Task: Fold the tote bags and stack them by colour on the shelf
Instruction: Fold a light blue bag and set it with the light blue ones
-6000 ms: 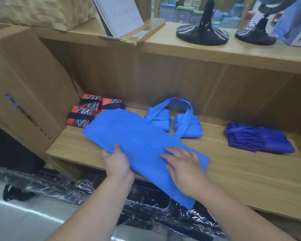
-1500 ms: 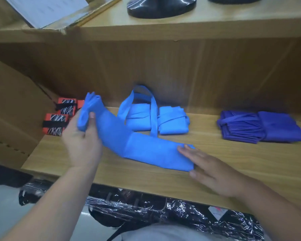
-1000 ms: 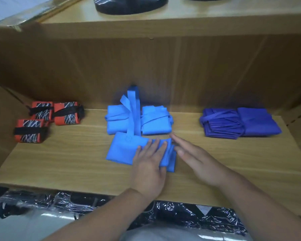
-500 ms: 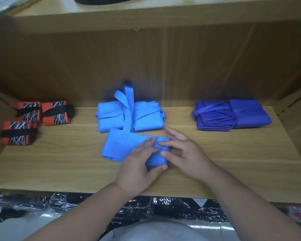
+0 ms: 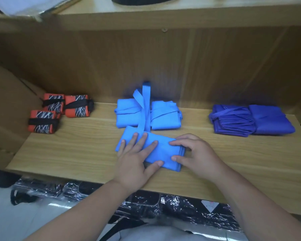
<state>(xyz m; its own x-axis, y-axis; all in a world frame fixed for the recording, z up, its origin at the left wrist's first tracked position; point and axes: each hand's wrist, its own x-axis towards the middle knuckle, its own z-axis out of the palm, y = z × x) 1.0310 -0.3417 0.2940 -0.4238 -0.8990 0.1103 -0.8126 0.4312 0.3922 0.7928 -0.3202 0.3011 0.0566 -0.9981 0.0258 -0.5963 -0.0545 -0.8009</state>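
Pressing down on the folded light-blue tote bag (image 5: 161, 150), the left hand (image 5: 132, 162) lies flat with its fingers (image 5: 142, 142) spread apart. The right hand (image 5: 198, 157) has its fingers curled over the bag's right edge, thumb and forefinger tips on the cloth. The bag lies at the middle front of the shelf (image 5: 76, 150), just before two folded light-blue bags (image 5: 127, 117). Purple bags (image 5: 250, 120) sit right, orange bundles (image 5: 42, 122) left.
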